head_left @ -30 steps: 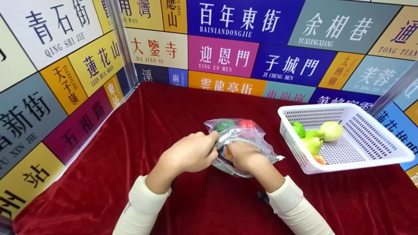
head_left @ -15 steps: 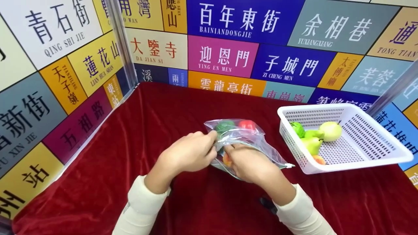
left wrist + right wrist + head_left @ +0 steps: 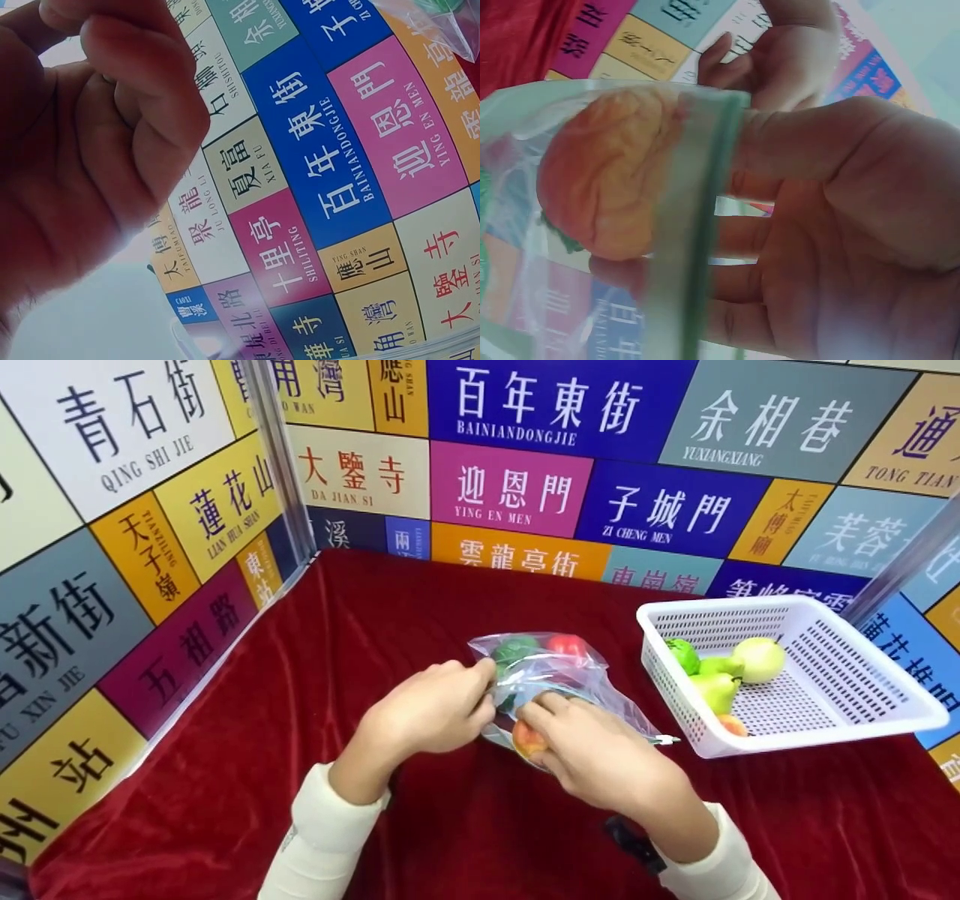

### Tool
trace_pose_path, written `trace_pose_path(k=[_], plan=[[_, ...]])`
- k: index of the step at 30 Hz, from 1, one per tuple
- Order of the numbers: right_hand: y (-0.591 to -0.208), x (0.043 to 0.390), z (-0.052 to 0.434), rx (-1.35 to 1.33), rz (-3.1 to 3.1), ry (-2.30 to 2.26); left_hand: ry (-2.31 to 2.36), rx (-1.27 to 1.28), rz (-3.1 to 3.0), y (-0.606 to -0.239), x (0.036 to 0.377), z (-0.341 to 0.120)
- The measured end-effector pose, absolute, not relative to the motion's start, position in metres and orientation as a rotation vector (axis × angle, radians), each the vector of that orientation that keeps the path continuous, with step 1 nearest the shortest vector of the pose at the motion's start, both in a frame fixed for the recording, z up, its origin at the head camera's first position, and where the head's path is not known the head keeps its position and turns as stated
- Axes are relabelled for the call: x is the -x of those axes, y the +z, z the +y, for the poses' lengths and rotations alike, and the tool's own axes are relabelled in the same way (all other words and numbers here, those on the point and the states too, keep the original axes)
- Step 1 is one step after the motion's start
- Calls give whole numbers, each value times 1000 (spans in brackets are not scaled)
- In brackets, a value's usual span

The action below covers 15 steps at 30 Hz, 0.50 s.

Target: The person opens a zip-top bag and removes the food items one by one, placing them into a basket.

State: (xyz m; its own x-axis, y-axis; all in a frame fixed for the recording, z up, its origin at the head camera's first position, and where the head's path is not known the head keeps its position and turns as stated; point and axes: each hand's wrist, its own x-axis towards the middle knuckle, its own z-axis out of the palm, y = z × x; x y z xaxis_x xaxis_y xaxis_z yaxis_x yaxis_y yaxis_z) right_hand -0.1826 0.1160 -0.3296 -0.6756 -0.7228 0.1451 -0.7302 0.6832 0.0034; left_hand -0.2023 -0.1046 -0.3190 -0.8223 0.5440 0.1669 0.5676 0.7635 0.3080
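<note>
A clear zip bag point(image 3: 600, 679) lies on the dark red cloth. Through its film show a dark green round item point(image 3: 516, 648) and a red round one point(image 3: 568, 646). My left hand point(image 3: 427, 709) pinches the left edge of the bag's mouth; in the left wrist view its fingers point(image 3: 146, 97) are curled. At the mouth, my right hand point(image 3: 600, 750) holds a peach point(image 3: 529, 739), orange and red. The right wrist view has this peach point(image 3: 604, 176) behind the clear film, with the fingers reaching past the green zip strip point(image 3: 705, 225).
To the right stands a white perforated basket point(image 3: 862, 739). It holds green pears point(image 3: 716, 691), a pale yellow round fruit point(image 3: 759, 660), a bright green item point(image 3: 682, 656) and another peach point(image 3: 733, 725). Walls with printed signs point(image 3: 510, 487) enclose the cloth point(image 3: 360, 615) at back and sides.
My right hand has drawn back toward me and to the right, from deep in the bag to its mouth, and the peach has come along, now more visible. The left hand stays at the edge.
</note>
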Motion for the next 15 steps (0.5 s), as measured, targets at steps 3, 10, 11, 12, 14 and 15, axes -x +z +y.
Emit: trace_pose_path(k=[3,10,11,12,14,15], plan=[[-324,175,121,-1212,-2708,101,-544,910,-2872,-320,203,-105],[-312,165,135,-1199,-2650,180,-554,897,-2881,-320,203,-105],[-309,165,137,-1202,-2647,205,-554,895,-2885,-319,203,-105],[-306,165,140,-1209,-2644,239,-555,893,-2889,-319,203,-105],[-299,164,146,-1237,-2627,323,-553,891,-2892,-319,203,-105],[-295,164,149,-1251,-2611,363,-555,891,-2894,-318,203,-105]])
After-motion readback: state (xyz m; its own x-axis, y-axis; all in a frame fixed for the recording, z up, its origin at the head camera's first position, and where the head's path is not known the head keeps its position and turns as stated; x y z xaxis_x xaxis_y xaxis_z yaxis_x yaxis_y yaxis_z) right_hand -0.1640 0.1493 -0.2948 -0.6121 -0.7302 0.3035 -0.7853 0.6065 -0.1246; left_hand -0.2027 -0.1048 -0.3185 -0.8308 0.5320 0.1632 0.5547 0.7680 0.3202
